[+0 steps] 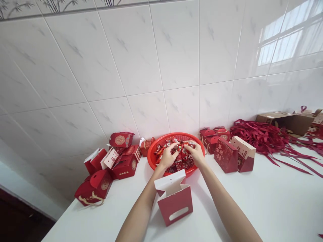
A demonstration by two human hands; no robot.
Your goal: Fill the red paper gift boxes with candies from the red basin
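Note:
Both of my hands are inside a round red plastic basket (150, 158) filled with red-wrapped candies (179, 166). On the left side of the pile, my left hand (169, 155) curls its fingers and thumb around a wrapped candy. My right hand (196, 153) pinches a wrapped candy near the middle of the pile, close to the left fingertips. Parts of both candies are hidden by the fingers. Between my forearms stands a red paper gift box (174, 203), its white-lined top open and an oval cut-out low on its front.
Red gift boxes (124, 166) cluster left of the basket, one with a rope handle (92, 199). More boxes (225, 156) stand at right. Beyond them lie a heap of dark red ribbons (259, 136) and a cardboard carton (268, 117). A tiled wall (180, 67) backs the white table (277, 198).

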